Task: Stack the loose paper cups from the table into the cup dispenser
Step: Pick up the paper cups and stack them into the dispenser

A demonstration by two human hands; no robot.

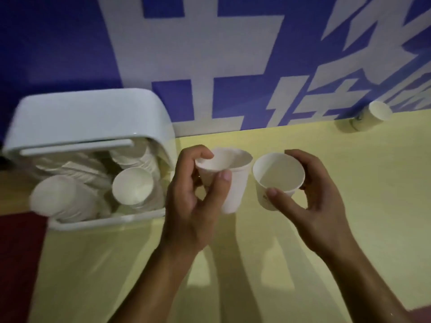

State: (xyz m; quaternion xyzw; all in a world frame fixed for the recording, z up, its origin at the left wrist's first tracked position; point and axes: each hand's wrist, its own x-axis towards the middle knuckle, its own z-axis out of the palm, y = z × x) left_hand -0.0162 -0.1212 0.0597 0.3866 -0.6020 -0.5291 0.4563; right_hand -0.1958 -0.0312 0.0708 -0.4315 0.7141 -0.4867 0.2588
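Blue-and-white wall (70, 43): fills 12 o'clock; large white characters on blue.
Yellow table (349, 206): runs from centre to 6 o'clock and meets the wall.
White cup dispenser (88, 115): 9 o'clock, on the table against the wall, front open.
Stacked cups (133, 188): lie inside the dispenser, mouths toward the viewer.
Left hand (193, 206): centre, thumb and fingers curled round the left cup (233, 183).
Right hand (321, 206): 3 o'clock of centre, thumb and fingers grasping the right cup (277, 173) near its rim.
Left cup: upright, rim bent, just beside the dispenser.
Right cup: mouth up, just beside the left cup.
Far cup (373, 115): 2 o'clock, on its side by the wall.
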